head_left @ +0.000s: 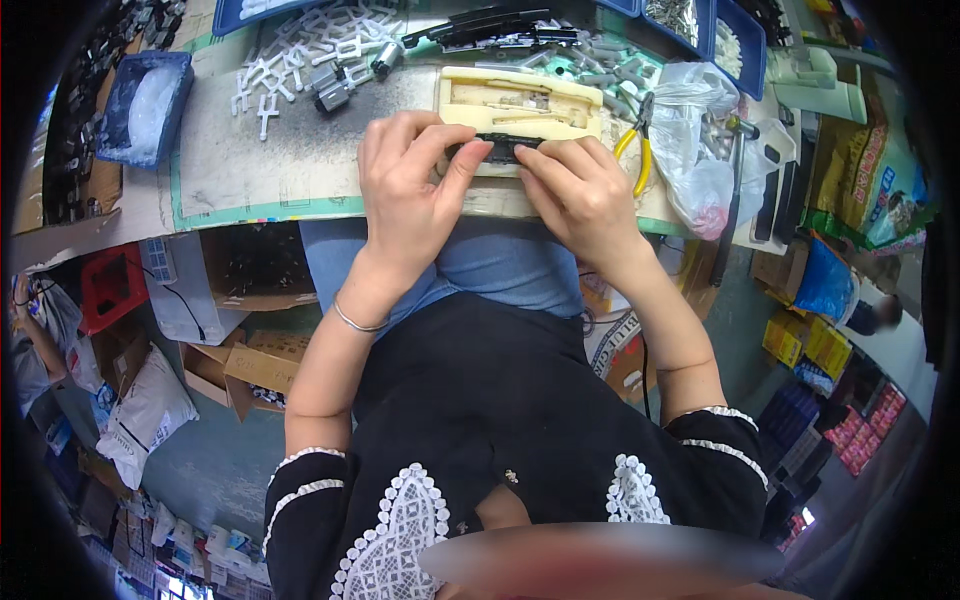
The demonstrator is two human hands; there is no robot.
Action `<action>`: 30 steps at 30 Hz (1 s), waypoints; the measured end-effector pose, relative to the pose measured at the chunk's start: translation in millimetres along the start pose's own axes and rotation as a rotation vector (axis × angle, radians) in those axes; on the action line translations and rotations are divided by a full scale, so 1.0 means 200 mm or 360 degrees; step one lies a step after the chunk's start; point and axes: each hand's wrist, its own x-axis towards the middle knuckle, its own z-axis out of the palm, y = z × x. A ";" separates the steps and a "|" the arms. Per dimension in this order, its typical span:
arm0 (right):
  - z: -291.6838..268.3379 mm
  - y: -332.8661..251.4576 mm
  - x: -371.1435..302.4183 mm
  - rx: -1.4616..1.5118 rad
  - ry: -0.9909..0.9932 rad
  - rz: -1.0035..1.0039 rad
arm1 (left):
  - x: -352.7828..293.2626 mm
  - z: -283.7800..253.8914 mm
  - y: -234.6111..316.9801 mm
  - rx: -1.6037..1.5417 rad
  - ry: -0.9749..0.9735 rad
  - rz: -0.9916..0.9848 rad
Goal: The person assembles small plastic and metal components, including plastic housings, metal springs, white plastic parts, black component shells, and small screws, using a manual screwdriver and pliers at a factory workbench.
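Observation:
Between my two hands a long, narrow black part (pixel 505 147) lies along the near side of a cream-coloured holding block (pixel 520 122) on the table. My left hand (pixel 408 185) pinches toward the part's left end, thumb and fingertips close together. At the other end my right hand (pixel 582 192) presses thumb and fingers onto it. The fingers cover both ends of the part. Just right of the block lie pliers (pixel 644 165) with yellow handles. Beyond the block are black strips (pixel 490 35) and grey cylindrical pieces (pixel 600 75).
White branching plastic pieces (pixel 290 60) and a grey motor-like piece (pixel 335 92) lie left of the block. A blue tray (pixel 185 75) stands at far left; another blue tray (pixel 757 70) is at back right. A clear plastic bag (pixel 700 150) sits beside the pliers. Cardboard boxes (pixel 265 365) stand below the table.

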 end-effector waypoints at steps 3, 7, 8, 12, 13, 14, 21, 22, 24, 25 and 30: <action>0.02 0.01 -0.01 0.0081 0.0047 -0.0013 | 0.03 0.03 -0.05 -0.0211 0.0008 -0.0121; 0.05 0.04 -0.03 0.0107 0.0166 -0.0031 | -0.02 0.05 -0.01 -0.0803 -0.0021 -0.0656; 0.06 0.05 -0.04 0.0130 0.0195 -0.0047 | -0.02 0.06 0.00 -0.0780 0.0001 -0.0704; 0.10 0.07 -0.05 0.0165 0.0322 -0.0095 | -0.03 0.11 0.05 0.0073 0.0087 -0.0230; 0.10 0.07 -0.05 0.0163 0.0318 -0.0097 | -0.03 0.11 0.05 0.0073 0.0080 -0.0229; 0.10 0.07 -0.05 0.0162 0.0315 -0.0100 | -0.03 0.12 0.04 0.0139 0.0082 -0.0235; 0.05 0.09 -0.05 0.0245 0.0326 -0.0119 | 0.01 0.07 -0.03 -0.0274 0.0015 -0.0330; 0.02 0.10 -0.05 0.0413 0.0376 -0.0009 | 0.02 0.04 -0.05 -0.0364 -0.0014 -0.0355; -0.08 0.19 0.00 0.0496 0.0568 0.0008 | 0.14 -0.01 -0.02 -0.0576 0.0030 -0.0359; -0.15 0.27 0.03 0.0377 0.0653 -0.0060 | 0.22 -0.03 0.01 -0.0614 -0.0028 -0.0371; -0.35 0.82 0.32 -0.0371 0.0406 0.0463 | 0.69 0.09 0.08 0.0053 -0.0317 0.0435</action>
